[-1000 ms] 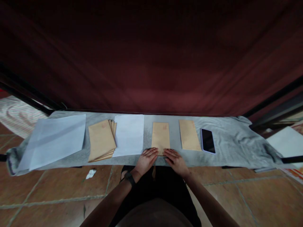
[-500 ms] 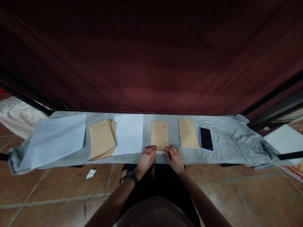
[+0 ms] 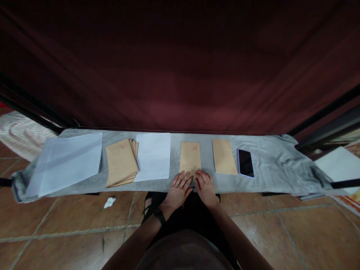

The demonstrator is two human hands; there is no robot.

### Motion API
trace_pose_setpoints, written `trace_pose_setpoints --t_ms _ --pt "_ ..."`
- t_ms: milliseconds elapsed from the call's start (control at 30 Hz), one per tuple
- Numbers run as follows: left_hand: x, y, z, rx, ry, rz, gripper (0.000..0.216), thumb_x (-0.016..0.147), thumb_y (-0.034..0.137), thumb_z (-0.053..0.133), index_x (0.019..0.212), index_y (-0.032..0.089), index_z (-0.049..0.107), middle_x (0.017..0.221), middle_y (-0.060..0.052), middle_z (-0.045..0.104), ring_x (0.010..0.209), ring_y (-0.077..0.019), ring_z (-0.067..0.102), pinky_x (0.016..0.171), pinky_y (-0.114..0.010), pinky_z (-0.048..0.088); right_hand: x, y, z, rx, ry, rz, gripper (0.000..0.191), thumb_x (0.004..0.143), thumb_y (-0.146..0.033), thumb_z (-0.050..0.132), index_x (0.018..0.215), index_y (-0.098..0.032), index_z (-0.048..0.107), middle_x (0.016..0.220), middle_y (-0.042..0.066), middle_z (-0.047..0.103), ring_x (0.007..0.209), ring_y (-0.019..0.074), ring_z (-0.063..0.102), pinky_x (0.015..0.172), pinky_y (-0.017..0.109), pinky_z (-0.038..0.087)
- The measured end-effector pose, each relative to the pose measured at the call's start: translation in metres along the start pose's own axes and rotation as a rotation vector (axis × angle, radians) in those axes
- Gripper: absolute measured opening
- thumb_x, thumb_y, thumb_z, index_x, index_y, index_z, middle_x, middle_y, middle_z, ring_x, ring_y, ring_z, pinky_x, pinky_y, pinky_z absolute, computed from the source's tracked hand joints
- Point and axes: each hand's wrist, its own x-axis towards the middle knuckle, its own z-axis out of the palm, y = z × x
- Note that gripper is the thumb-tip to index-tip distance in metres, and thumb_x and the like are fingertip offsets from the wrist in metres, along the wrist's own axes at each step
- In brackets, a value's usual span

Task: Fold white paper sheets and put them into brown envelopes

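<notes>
A brown paper envelope [image 3: 190, 155] with a small reddish print lies flat on the grey cloth in front of me. My left hand [image 3: 180, 188] rests on its near end, fingers stretched out and lying flat. Beside it, my right hand [image 3: 205, 188] touches the same end, fingers slightly bent and not wrapped around anything. Both hands cover the envelope's near edge. To the right lies another brown envelope [image 3: 224, 156], with a dark-screened phone [image 3: 245, 163] next to it.
On the left are a fanned stack of brown envelopes [image 3: 121, 162], a white paper stack [image 3: 154, 155] and larger white sheets [image 3: 71, 161]. The grey cloth [image 3: 271, 165] covers the narrow table. A dark red curtain [image 3: 180, 82] hangs behind; crumpled tissue [image 3: 109, 202] lies on the tiled floor.
Both hands have moved inward over the envelope's near end, and the folded strip there is now hidden under the fingers. The left fingers have spread flat. The other papers stay put.
</notes>
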Motion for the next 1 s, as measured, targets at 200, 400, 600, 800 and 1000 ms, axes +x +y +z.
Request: trace_pose_setpoints --t_ms 200,400,600,800,1000 --pt "-0.005 0.000 0.005 0.045 -0.064 0.019 0.057 0.096 0.018 0.039 0.152 0.007 0.038 0.159 -0.015 0.039 0.151 -0.0252 0.028 0.124 -0.046 0.026 -0.017 -0.034 0.007 -0.021 -0.124 -0.097 0.054 0.105 -0.031 0.035 0.156 -0.013 0.031 0.157 0.013 0.043 0.147 0.0226 0.037 0.119 0.045 0.034" --pt "-0.010 -0.003 -0.002 0.042 -0.088 0.003 0.062 0.095 0.018 0.040 0.155 0.007 0.029 0.160 -0.015 0.035 0.151 -0.0232 0.028 0.124 -0.044 0.028 -0.031 -0.027 0.008 -0.116 -0.102 -0.050 0.052 0.105 -0.032 0.038 0.152 -0.012 0.039 0.154 0.012 0.046 0.144 0.0230 0.041 0.121 0.045 0.032" --pt "-0.021 -0.012 -0.007 0.033 -0.034 -0.053 0.057 0.102 0.032 0.041 0.154 0.011 0.033 0.158 -0.014 0.039 0.150 -0.0238 0.031 0.123 -0.044 0.032 -0.035 -0.010 -0.004 -0.165 -0.116 -0.044 0.051 0.104 -0.028 0.039 0.153 -0.013 0.039 0.153 0.011 0.048 0.142 0.0228 0.044 0.122 0.045 0.031" --pt "-0.019 -0.014 -0.012 0.046 -0.021 -0.089 0.056 0.104 0.033 0.038 0.154 0.009 0.033 0.157 -0.016 0.041 0.149 -0.0255 0.032 0.122 -0.047 0.032 -0.038 0.001 -0.007 -0.179 -0.100 -0.049 0.051 0.104 -0.025 0.038 0.154 -0.016 0.038 0.153 0.009 0.048 0.141 0.0220 0.046 0.122 0.046 0.030" --pt "0.025 0.013 -0.003 -0.063 -0.090 -0.012 0.057 0.106 0.041 0.031 0.155 0.013 0.031 0.161 -0.012 0.035 0.151 -0.0212 0.028 0.124 -0.042 0.028 -0.041 0.002 -0.003 -0.180 -0.063 -0.066 0.047 0.102 -0.021 0.041 0.148 -0.014 0.047 0.150 0.012 0.052 0.141 0.0227 0.046 0.122 0.046 0.030"
